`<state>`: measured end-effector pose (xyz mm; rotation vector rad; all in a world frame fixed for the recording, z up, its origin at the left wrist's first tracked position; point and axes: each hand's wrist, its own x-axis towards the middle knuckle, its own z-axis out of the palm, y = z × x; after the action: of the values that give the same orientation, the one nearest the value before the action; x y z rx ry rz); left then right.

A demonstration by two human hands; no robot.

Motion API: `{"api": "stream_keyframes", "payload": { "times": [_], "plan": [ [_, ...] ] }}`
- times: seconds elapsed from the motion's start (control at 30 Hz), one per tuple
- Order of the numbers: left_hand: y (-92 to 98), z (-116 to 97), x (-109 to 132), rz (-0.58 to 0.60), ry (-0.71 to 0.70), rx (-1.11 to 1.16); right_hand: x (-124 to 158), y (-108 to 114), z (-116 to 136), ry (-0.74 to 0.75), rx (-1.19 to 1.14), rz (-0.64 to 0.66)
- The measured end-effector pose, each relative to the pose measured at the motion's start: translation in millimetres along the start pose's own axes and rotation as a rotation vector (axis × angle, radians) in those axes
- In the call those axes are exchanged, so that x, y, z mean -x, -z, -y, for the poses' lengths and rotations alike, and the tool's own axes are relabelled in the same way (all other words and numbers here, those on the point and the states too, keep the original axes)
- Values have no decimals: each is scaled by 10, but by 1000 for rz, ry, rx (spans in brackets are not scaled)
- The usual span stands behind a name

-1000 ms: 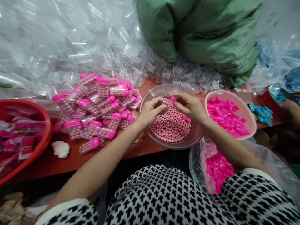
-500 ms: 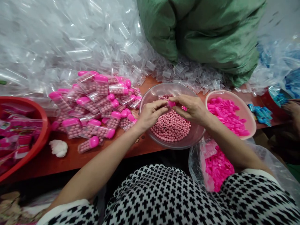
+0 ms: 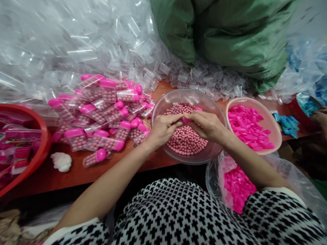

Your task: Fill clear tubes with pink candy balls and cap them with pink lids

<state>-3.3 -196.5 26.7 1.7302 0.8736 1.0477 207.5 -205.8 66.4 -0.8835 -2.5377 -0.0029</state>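
Over a clear bowl (image 3: 163,102) of pink beads (image 3: 187,141), my two hands meet fingertip to fingertip. My right hand (image 3: 206,126) pinches a small pink cap (image 3: 186,119). My left hand (image 3: 165,129) is closed at the same spot, its thumb and fingers pressed together; what it holds is hidden, perhaps a clear container. Another bit of pink shows just behind the right fingers. Left of the bowl lies a pile of clear containers (image 3: 92,115) filled with beads and topped with pink caps.
A pale pink bowl (image 3: 277,136) of pink caps stands right, above a plastic bag (image 3: 240,187) of more. A red basin (image 3: 47,136) and white wad (image 3: 61,161) lie left. Behind are clear containers (image 3: 102,41) and a green sack (image 3: 230,41). A person's hand (image 3: 321,117) shows far right.
My hands have come together, the left fingertips now touching the right ones around the pink cap. The view has shifted slightly.
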Motion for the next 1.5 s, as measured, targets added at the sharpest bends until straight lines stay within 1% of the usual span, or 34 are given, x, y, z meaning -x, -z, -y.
{"api": "stream_keyframes", "payload": {
  "times": [0.07,0.1,0.17,0.23,0.3,0.37,0.43,0.5,0.57,0.6,0.63,0.67,0.77,0.8,0.83,0.9,1.0,1.1,1.2,1.27,1.33,1.4,1.43,1.5],
  "plan": [
    [11,7,16,-12,12,-31,-8,-66,-7,-12,33,17],
    [14,16,19,-20,20,-24,-19,-88,-14,-22,11,17],
    [14,41,7,-40,42,59,-52,-101,-33,-89,-128,-4],
    [3,69,-29,-52,88,239,-77,-79,-48,-258,-396,-64],
    [-13,90,-75,-57,161,459,-72,-40,-49,-478,-758,-140],
    [-27,101,-113,-72,232,636,-33,-6,-37,-647,-1120,-188],
    [-35,106,-128,-80,263,720,23,7,-26,-735,-1357,-210],
    [-35,106,-121,-80,235,685,62,-1,-31,-781,-1456,-246],
    [-27,103,-102,-82,171,556,62,-22,-55,-801,-1482,-297],
    [-23,101,-91,-81,135,481,46,-34,-70,-808,-1485,-300],
    [-18,101,-82,-76,100,413,24,-45,-83,-818,-1490,-270],
    [-13,102,-73,-67,69,357,-3,-56,-92,-835,-1504,-209],
    [-5,125,-58,-59,-2,256,-86,-86,-82,-933,-1617,55],
    [-4,138,-56,-61,-13,237,-109,-97,-67,-973,-1668,117],
    [-5,152,-54,-63,-16,226,-130,-110,-49,-1008,-1713,148],
    [-10,177,-52,-60,-13,220,-163,-142,-12,-1054,-1765,134],
    [-23,186,-51,-64,-19,226,-198,-206,38,-1061,-1784,34],
    [-29,157,-45,-75,-46,227,-222,-287,90,-1073,-1776,-51],
    [-29,119,-37,-82,-48,233,-250,-349,150,-1097,-1732,-106],
    [-32,104,-43,-98,-15,239,-281,-346,171,-1095,-1688,-96],
    [-30,90,-64,-122,21,268,-322,-297,147,-1070,-1643,-31],
    [8,63,-94,-162,34,334,-361,-217,60,-1020,-1585,47],
    [54,42,-107,-193,34,368,-375,-176,-6,-987,-1546,67],
    [224,-6,-116,-288,29,388,-384,-113,-168,-926,-1437,40]
  ]
}}
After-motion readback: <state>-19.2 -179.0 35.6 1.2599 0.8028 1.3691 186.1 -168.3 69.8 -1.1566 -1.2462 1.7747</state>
